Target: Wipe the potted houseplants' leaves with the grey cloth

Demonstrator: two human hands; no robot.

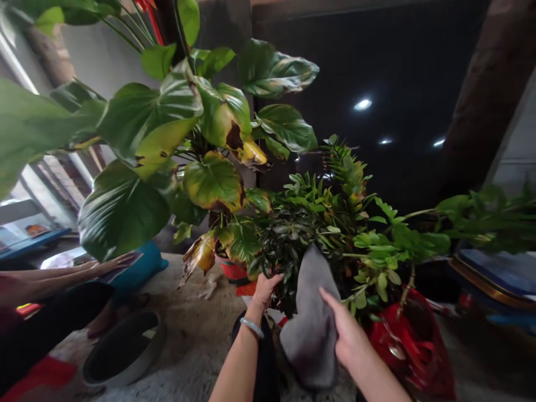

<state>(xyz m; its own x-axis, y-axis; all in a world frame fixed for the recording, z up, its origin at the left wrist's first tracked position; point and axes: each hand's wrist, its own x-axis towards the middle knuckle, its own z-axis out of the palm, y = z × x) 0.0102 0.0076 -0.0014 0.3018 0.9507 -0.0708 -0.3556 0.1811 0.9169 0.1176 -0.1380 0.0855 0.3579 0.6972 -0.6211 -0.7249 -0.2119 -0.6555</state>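
Observation:
My right hand (pixel 344 329) grips a grey cloth (pixel 312 318), thumb on top; the cloth hangs in a pointed, folded shape in front of me. My left hand (pixel 266 290), with a pale bangle on its wrist, is closed at the lower edge of a dark-leaved bushy plant (pixel 288 234). Its fingers are partly hidden, and what they hold cannot be made out. Right of the cloth, a plant with rounded green leaves (pixel 383 245) rises from a red plastic bag (pixel 412 340).
A tall plant with broad, partly browned leaves (pixel 125 206) stands at left in a red pot (pixel 232 271). Beside it are a grey basin (pixel 125 352) and another person's hands (pixel 109 265) near a teal bag (pixel 144 271). A dark glossy panel (pixel 377 67) stands behind.

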